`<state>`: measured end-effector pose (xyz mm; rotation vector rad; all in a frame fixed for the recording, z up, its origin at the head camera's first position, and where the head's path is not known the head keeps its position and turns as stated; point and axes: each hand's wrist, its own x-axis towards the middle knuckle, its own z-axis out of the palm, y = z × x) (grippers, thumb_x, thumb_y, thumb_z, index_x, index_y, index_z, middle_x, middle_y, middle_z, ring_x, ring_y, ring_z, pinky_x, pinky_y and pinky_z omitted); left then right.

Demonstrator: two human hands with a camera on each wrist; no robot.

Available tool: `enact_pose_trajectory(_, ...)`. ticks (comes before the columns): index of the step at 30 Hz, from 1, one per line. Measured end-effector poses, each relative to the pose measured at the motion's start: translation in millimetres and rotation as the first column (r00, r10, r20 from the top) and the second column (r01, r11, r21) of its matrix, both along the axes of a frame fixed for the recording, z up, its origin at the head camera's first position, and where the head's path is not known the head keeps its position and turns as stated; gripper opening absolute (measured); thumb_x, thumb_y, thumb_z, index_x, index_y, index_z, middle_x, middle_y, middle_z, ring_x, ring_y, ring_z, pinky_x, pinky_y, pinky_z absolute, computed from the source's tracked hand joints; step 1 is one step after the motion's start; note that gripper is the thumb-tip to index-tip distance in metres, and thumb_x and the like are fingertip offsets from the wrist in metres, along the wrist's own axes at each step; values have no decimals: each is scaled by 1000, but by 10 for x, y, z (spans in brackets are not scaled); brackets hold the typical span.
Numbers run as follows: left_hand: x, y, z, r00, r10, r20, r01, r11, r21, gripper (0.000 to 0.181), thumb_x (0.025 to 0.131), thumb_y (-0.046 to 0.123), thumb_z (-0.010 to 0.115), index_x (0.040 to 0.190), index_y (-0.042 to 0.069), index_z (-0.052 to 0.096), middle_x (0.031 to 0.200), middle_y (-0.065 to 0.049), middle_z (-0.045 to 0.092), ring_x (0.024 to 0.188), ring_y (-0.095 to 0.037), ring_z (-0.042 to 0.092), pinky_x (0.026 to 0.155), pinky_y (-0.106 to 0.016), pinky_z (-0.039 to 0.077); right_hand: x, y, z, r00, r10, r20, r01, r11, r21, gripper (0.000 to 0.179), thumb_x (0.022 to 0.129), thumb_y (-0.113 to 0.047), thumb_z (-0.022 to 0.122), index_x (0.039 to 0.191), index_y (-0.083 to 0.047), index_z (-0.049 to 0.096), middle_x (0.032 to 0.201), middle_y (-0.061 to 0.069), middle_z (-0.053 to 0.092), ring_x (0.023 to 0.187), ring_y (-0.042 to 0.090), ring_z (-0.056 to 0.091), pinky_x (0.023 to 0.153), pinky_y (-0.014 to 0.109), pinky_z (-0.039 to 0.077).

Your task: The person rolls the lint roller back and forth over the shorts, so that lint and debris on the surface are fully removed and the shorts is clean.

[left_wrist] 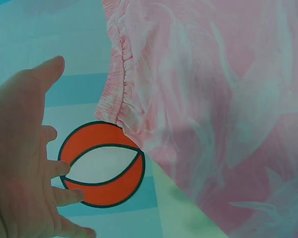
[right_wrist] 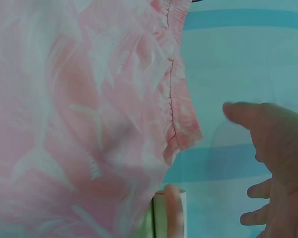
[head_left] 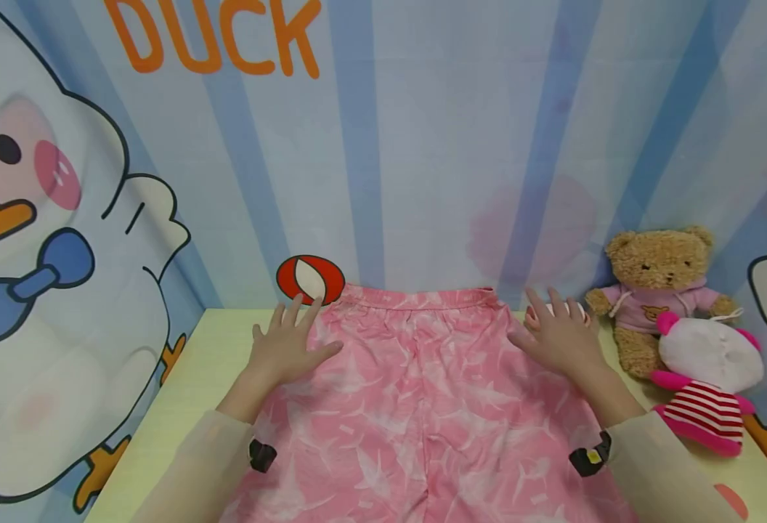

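Pink shorts [head_left: 416,392] with a pale leaf-like or starfish-like print lie spread on the table, their gathered elastic waistband [head_left: 423,298] toward the back wall. Above the garment's left side hovers my left hand [head_left: 288,349], fingers spread and holding nothing. My right hand [head_left: 563,334] mirrors it over the right side, likewise spread and free of any object. In the left wrist view, the left hand [left_wrist: 22,158] appears beside the waistband's end [left_wrist: 111,99]. The right wrist view has the right hand [right_wrist: 278,163] apart from the other waistband end [right_wrist: 184,119]. The lower legs are out of frame.
A brown teddy bear [head_left: 661,290] in a pink hoodie sits at the back right. Before it leans a white and pink plush doll [head_left: 710,378] with a striped body. The pale yellow table [head_left: 187,378] meets a blue striped duck backdrop [head_left: 423,160].
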<state>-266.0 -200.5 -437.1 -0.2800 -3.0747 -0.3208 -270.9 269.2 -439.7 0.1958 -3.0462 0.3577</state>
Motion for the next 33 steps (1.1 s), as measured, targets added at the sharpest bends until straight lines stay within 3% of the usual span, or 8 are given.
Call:
enact_pose_trajectory(6, 133, -152, -112, 994, 33, 101, -45, 991, 124, 90, 96, 51, 66, 166, 15, 23, 162, -26, 31, 141, -54, 36, 101, -75, 37, 124, 196, -168, 996, -64, 69, 67, 997, -48, 85, 99, -43, 63, 163, -5, 22, 159, 39, 15, 139, 66, 19, 98, 83, 27)
enact_pose_trajectory(11, 207, -301, -272, 987, 50, 155, -74, 985, 154, 86, 94, 37, 72, 162, 5, 30, 147, -31, 48, 127, -51, 53, 100, -68, 44, 210, 342, -324, 988, -84, 132, 99, 989, -106, 77, 99, -32, 62, 158, 2, 25, 155, 46, 11, 131, 73, 22, 94, 83, 32)
enact_pose_trajectory(18, 262, -455, -406, 976, 78, 201, -111, 981, 160, 78, 92, 30, 72, 156, -1, 40, 138, -31, 55, 122, -48, 57, 98, -66, 47, 234, 485, -498, 980, -71, 185, 99, 985, -144, 76, 96, -25, 59, 157, 4, 23, 148, 50, 20, 122, 74, 33, 90, 78, 38)
enact_pose_trajectory(22, 282, -504, -439, 972, 106, 212, -142, 976, 163, 73, 86, 22, 70, 152, 1, 46, 125, -25, 61, 109, -42, 62, 92, -62, 50, 225, 521, -539, 978, -76, 196, 104, 985, -138, 76, 94, -22, 59, 155, 4, 23, 141, 50, 28, 115, 72, 43, 86, 75, 42)
enact_pose_trajectory(26, 299, -548, -454, 970, 117, 213, -154, 974, 166, 65, 84, 17, 69, 144, -1, 54, 113, -18, 66, 99, -35, 63, 88, -59, 51, 187, 541, -580, 982, -76, 171, 98, 988, -123, 71, 95, -16, 58, 154, 5, 23, 128, 50, 41, 108, 67, 51, 84, 72, 45)
enact_pose_trajectory(33, 318, -586, -484, 963, 119, 242, -166, 968, 185, 47, 84, 15, 71, 127, -1, 63, 109, -14, 71, 95, -31, 65, 86, -56, 52, 139, 561, -628, 989, -70, 127, 84, 990, -116, 60, 100, -9, 52, 152, 9, 26, 114, 47, 49, 102, 64, 55, 81, 70, 46)
